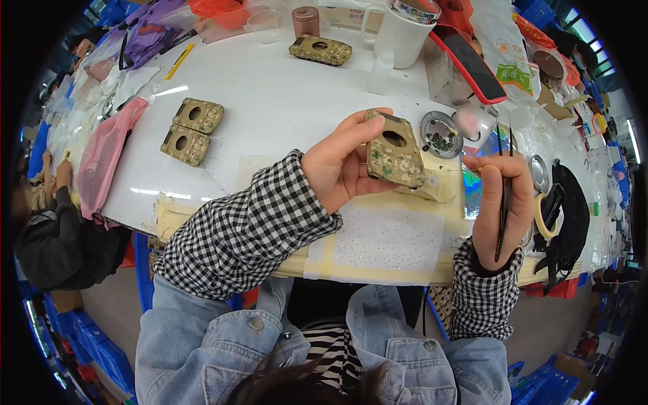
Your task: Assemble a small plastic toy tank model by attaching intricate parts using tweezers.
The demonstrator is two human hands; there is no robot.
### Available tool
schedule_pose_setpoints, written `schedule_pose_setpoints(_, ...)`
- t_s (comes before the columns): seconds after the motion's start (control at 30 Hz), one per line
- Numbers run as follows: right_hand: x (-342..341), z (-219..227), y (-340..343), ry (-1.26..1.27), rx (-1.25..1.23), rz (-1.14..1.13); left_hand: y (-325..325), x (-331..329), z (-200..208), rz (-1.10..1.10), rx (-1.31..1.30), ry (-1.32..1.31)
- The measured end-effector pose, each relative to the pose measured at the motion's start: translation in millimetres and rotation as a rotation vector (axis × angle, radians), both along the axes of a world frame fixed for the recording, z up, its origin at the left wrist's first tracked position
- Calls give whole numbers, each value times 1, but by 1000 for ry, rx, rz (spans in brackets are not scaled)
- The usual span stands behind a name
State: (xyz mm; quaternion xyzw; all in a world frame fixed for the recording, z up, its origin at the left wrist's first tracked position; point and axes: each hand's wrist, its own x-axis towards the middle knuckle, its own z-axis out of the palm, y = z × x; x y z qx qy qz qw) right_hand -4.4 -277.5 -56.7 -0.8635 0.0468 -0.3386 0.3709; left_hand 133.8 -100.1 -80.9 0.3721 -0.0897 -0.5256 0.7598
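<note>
My left hand (341,162) is closed around a camouflage-painted model tank hull (398,156), thumb along its upper edge. The hull is tilted with its round hole facing up. My right hand (503,202) grips slim black tweezers (503,202), their two thin prongs standing apart at the far end. The thumb and index finger of that hand bend toward the hull without touching it; whether they pinch something small, I cannot make out. Between the hands, slightly farther off, stands a small round dish (441,135) with dark green bits. Beneath them lies a white sheet dotted with tiny specks (388,246).
Two more camouflage hulls (184,147) lie at left, another (320,50) at the back. A white mug (405,34), clear bottle (381,73) and red-edged phone (469,66) stand far right. Tape (548,216) and black cloth (570,209) lie right. A co-worker (64,236) sits left.
</note>
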Motion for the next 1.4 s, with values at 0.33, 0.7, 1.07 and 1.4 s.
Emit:
schedule_pose_setpoints(0.33,5,-24,1,118,-336,-3,-1,3,-4,61,-29,-21)
schedule_pose_setpoints(0.7,-57,-15,33,71,271,48,0,3,-3,83,-65,-2)
schedule_pose_setpoints(1.07,-16,-42,53,514,606,339,-1,5,-7,83,-85,15)
schedule_pose_setpoints(1.4,-27,-43,44,468,451,346,1,4,-5,85,-62,-14)
